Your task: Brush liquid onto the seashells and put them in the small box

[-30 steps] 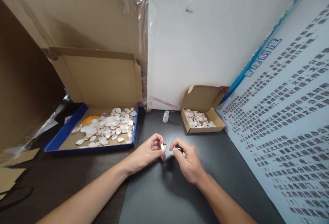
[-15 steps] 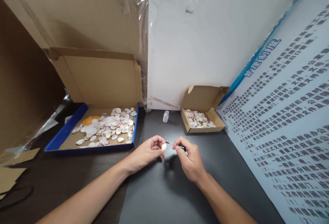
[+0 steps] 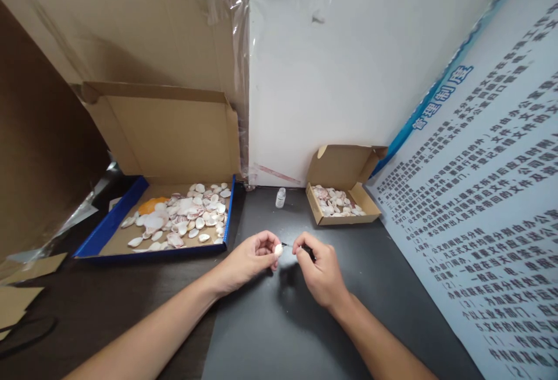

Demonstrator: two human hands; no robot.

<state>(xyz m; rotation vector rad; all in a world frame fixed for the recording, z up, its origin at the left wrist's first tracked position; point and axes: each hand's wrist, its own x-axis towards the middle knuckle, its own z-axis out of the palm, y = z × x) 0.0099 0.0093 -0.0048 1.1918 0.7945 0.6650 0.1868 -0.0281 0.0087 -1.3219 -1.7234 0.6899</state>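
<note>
A small pale shell (image 3: 278, 250) is pinched between the thumb and fingers of my left hand (image 3: 261, 252). Facing it from the right, my right hand (image 3: 320, 264) is closed on a thin brush-like tool (image 3: 285, 244) with a dark tip. That tip points left and is at the shell's edge; whether it touches cannot be made out. Behind both hands a small clear bottle (image 3: 281, 197) with a white label stands on the dark grey mat (image 3: 257, 333).
On the left, an open blue-edged box (image 3: 108, 217) holds several shells and an orange one. A smaller open cardboard box (image 3: 344, 221) of shells stands back right. A white board (image 3: 322, 78) rises behind, and a printed sheet (image 3: 492, 194) borders the right side.
The tool's dark tip has moved slightly and now lies closer to the shell. The view has shifted very slightly; both hands keep their grips.
</note>
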